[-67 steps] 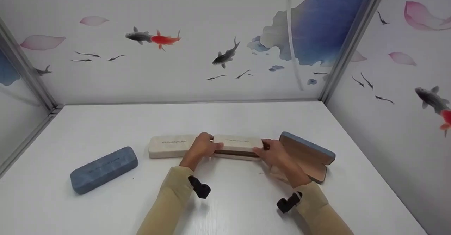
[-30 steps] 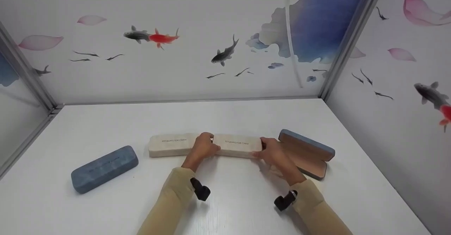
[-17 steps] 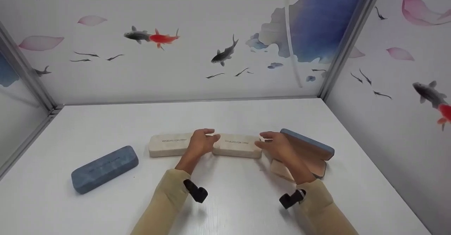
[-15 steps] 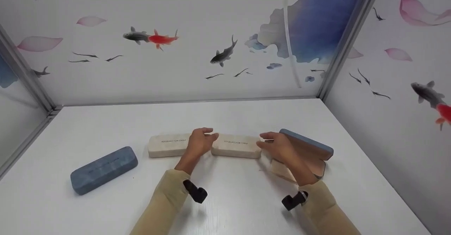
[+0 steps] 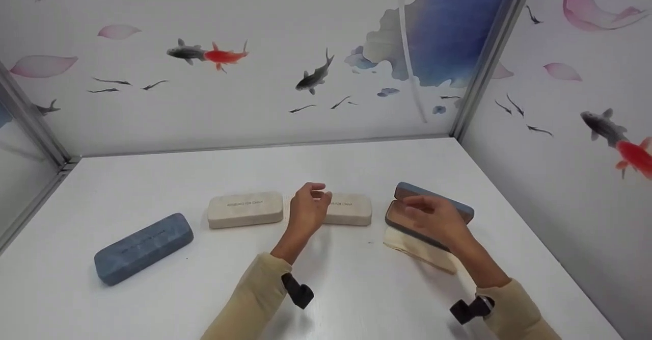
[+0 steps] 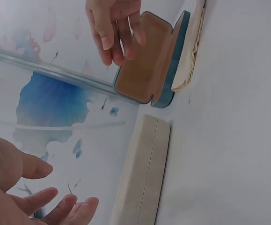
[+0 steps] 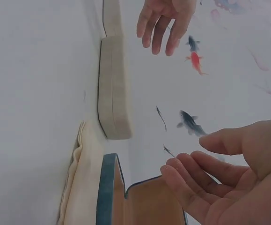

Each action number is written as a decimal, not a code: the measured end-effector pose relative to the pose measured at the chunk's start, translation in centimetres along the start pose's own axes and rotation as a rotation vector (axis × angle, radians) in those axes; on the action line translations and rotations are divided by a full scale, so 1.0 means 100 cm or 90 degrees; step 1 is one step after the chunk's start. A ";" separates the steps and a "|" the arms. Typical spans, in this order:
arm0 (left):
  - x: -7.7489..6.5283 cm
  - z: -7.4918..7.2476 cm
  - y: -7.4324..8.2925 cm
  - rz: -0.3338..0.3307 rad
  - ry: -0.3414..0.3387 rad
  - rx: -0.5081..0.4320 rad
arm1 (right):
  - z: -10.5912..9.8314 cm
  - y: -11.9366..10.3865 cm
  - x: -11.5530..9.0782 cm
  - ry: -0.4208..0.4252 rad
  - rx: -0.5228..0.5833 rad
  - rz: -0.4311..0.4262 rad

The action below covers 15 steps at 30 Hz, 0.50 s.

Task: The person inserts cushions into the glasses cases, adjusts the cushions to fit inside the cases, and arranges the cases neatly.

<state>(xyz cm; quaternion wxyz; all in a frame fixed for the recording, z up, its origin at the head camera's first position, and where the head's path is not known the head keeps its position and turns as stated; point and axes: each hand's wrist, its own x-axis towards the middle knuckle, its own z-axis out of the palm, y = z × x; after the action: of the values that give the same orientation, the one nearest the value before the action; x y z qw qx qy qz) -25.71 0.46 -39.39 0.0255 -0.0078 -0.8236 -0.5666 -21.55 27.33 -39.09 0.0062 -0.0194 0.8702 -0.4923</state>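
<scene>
My left hand [image 5: 308, 210] hovers over the near end of a shut cream glasses case [image 5: 351, 210], partly hiding it, its fingers loosely bent and holding nothing. A second shut cream glasses case [image 5: 245, 210] lies to its left. My right hand [image 5: 440, 223] is above an open blue glasses case [image 5: 410, 220] with a tan lining, covering part of it. In the right wrist view, the right hand [image 7: 233, 173] has relaxed fingers with nothing in them. A folded cream cloth [image 5: 420, 251] lies against the front side of the open case.
A shut blue glasses case [image 5: 144, 248] lies slanted at the left of the white table [image 5: 326, 289]. White panels [image 5: 254, 110] printed with fish and petals stand behind and at the sides, joined by metal posts [image 5: 491, 54].
The lid of the right cream case came down and both hands let go of it. The right hand moved right over the open blue case; the left hand shifted slightly right.
</scene>
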 end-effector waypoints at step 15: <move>-0.016 0.059 0.008 0.010 -0.099 0.054 | -0.026 0.028 -0.036 0.033 -0.088 -0.013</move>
<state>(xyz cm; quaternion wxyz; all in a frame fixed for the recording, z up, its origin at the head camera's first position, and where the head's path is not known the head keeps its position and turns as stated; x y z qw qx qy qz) -24.26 6.27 -40.87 -0.0335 -0.0570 -0.8460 -0.5290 -18.07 31.15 -40.22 -0.0229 -0.0162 0.9018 -0.4313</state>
